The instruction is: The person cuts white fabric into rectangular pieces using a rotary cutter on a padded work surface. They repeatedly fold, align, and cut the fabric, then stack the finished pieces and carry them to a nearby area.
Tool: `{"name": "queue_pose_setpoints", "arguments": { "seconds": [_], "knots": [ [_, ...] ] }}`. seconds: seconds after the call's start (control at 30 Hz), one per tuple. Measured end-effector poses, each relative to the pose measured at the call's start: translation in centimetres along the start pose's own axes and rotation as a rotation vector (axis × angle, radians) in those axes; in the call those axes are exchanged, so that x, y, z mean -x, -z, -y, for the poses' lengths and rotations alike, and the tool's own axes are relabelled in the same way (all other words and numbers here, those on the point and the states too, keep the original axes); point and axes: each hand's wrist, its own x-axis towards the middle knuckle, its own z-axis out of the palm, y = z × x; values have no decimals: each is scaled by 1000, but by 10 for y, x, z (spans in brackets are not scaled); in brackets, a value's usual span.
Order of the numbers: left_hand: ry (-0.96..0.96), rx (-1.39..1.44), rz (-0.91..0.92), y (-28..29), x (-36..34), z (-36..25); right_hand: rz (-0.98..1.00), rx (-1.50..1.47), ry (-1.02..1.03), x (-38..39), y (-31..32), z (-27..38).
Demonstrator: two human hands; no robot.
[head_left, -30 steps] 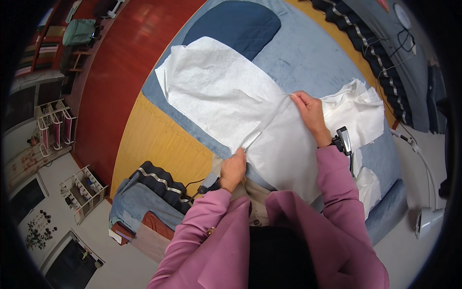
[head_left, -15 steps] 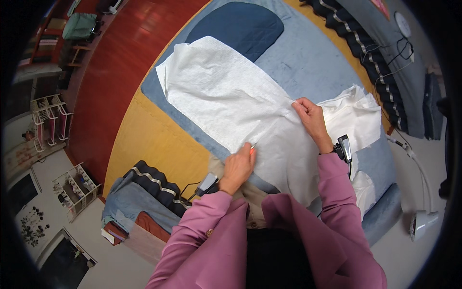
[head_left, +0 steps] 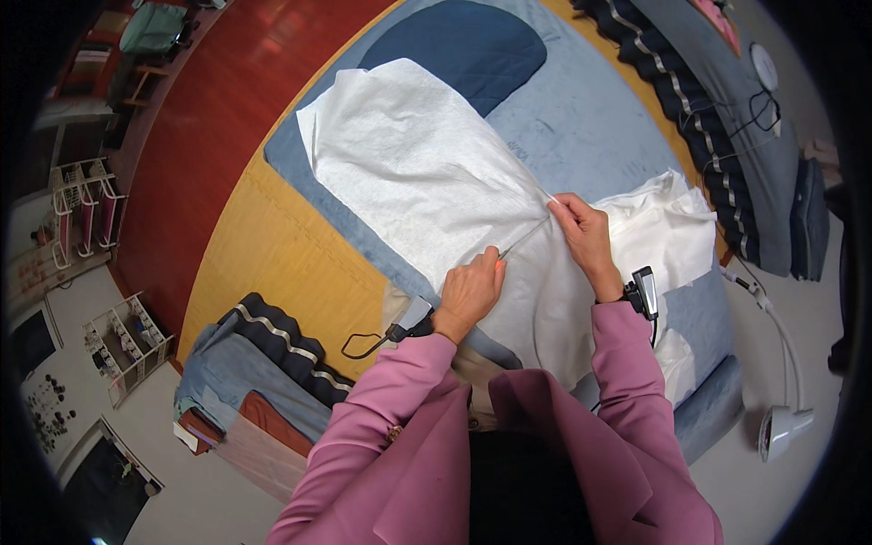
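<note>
A large sheet of white nonwoven fabric (head_left: 400, 154) lies creased over a light blue padded surface (head_left: 590, 127). My right hand (head_left: 589, 241) pinches its edge right of centre, pulling creases toward the fingers. Lower and to the left, my left hand (head_left: 468, 292) is closed on a small tool (head_left: 502, 260) with a bit of orange and a thin metal tip, set against the fabric; its exact kind is unclear. More crumpled white fabric (head_left: 666, 236) lies beside my right wrist. Each wrist carries a strapped device with a cable.
A dark blue quilted pad (head_left: 454, 45) lies beyond the fabric. Folded blue cloths (head_left: 236, 363) sit lower left on a yellow wooden surface (head_left: 245, 263). A white lamp (head_left: 783, 427) stands at right, near cables and rippled dark padding (head_left: 690, 136). White racks (head_left: 127, 345) stand at far left.
My left hand has moved up and right along the fabric, and the orange tool now shows in it. My right hand has shifted slightly downward, still pinching the fabric.
</note>
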Motion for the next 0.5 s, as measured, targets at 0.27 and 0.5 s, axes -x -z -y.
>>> {"name": "queue_pose_setpoints", "arguments": {
  "seconds": [0.27, 0.5],
  "knots": [
    [17, -67, -17, -14, 0, -1, 49, 77, 78, 5, -3, 4],
    [23, -80, -54, -18, 0, -6, -26, 54, 29, 9, -2, 8]
  ]
}}
